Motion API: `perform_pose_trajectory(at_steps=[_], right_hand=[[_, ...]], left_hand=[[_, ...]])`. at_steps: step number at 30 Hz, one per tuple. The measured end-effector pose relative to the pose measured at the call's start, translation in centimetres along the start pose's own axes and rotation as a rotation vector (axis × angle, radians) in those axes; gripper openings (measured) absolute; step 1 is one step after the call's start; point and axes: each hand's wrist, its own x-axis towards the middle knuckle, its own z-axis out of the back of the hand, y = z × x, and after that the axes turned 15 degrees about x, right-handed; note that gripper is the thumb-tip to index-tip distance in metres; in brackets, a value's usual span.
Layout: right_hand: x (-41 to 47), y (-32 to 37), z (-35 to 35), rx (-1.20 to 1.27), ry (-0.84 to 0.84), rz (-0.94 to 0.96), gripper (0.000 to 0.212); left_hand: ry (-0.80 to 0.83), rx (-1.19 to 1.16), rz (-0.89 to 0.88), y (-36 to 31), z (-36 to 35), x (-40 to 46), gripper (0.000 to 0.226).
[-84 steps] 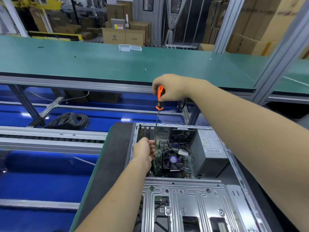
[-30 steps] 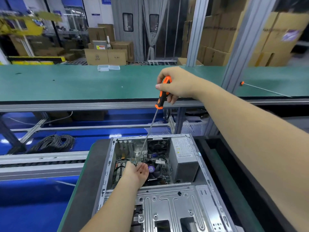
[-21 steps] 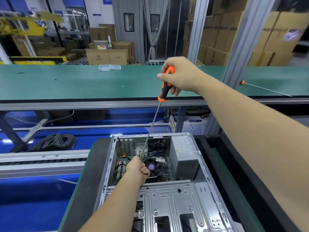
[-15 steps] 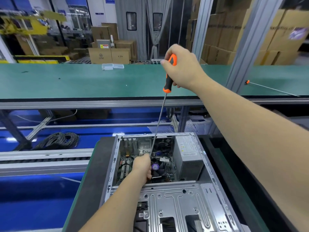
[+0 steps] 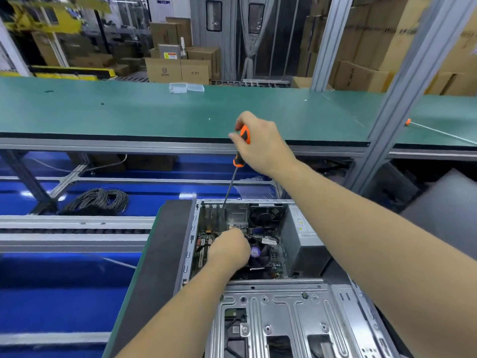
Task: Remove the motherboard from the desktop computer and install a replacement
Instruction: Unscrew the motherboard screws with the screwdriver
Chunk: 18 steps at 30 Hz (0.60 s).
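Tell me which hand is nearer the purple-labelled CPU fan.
Left. The left hand sits right beside the CPU fan; the right hand is high above, gripping the screwdriver.

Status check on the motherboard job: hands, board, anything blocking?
Right hand grips screwdriver handle, shaft angled down into open case. Left hand curled at the shaft's lower end, tip hidden. Motherboard still mounted; fan and cables beside the work spot.

Power supply sits right of motherboard inside the case.
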Motion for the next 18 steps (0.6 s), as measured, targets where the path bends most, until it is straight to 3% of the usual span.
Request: perform_pose_trajectory(at_steps=[3,6,9,13,18], right_hand=[[-0.7,-0.9,-1.4,0.008,0.044,-0.033,0.017],[-1.3,-1.8,-2.7,0.021,0.088,-0.077,0.016],[-1.6,-2.2,-3.5,-0.011,0.128,-0.086,0.017],[-0.9,-2.0,-3.1,-0.076,0.162,-0.072,0.017],[-0.5,-2.0,-3.1,-0.127,0.184,-0.060,0.016]], left_hand=[[-0.026,0.524,-0.116,0.5,-0.6,0.3,0.028],[0.017,0.759,-0.129,1.6,-1.7,1.1,0.037],[0.127,0.731,-0.156,1.5,-2.3,1.6,0.036],[0.308,0.519,-0.140,1.7,-2.1,1.9,0.018],[0.340,0.511,-0.145,2.0,-2.3,2.2,0.012]])
